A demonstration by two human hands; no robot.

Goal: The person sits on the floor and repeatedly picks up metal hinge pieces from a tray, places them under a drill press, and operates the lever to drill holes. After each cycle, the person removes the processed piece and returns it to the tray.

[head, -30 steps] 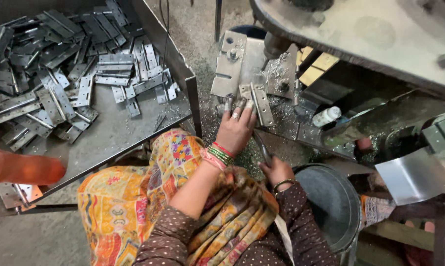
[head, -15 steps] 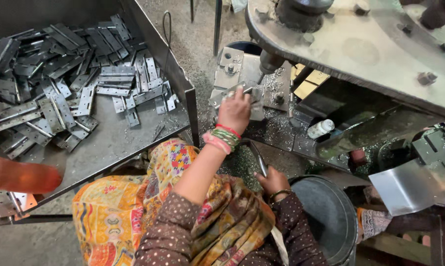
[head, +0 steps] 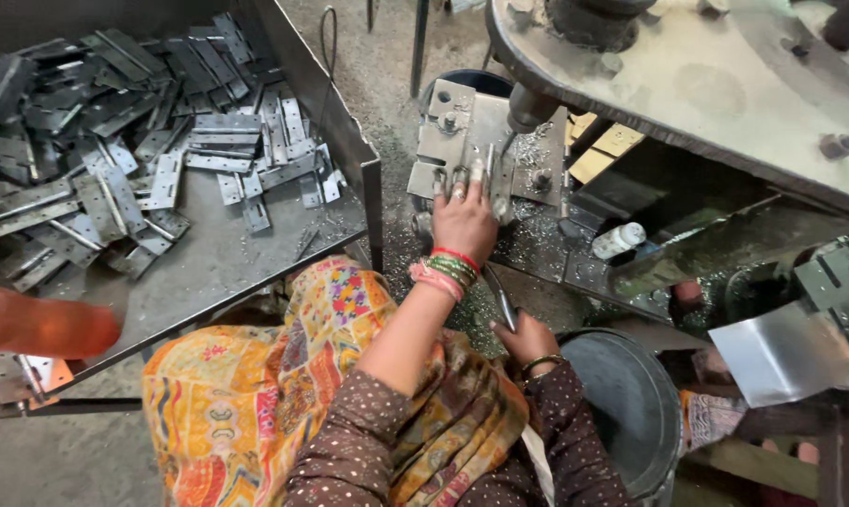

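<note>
Metal plate (head: 462,141) pressed under left hand (head: 462,221), right hand (head: 526,338) gripping thin tool (head: 501,299), tray of hinges (head: 162,160) left, drill spindle (head: 530,108) above

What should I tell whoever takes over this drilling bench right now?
Left hand: flat on the metal jig under the drill bit, fingers pressing a part in place; its grip is hidden.
Right hand: low by the lap, holding a thin metal tool.
Hinge plates: a big heap in the tray on the left.
Dark bucket: at the right, below the bench.
Done: metal shavings around the jig show drilling.
Left: the heap in the tray.
</note>
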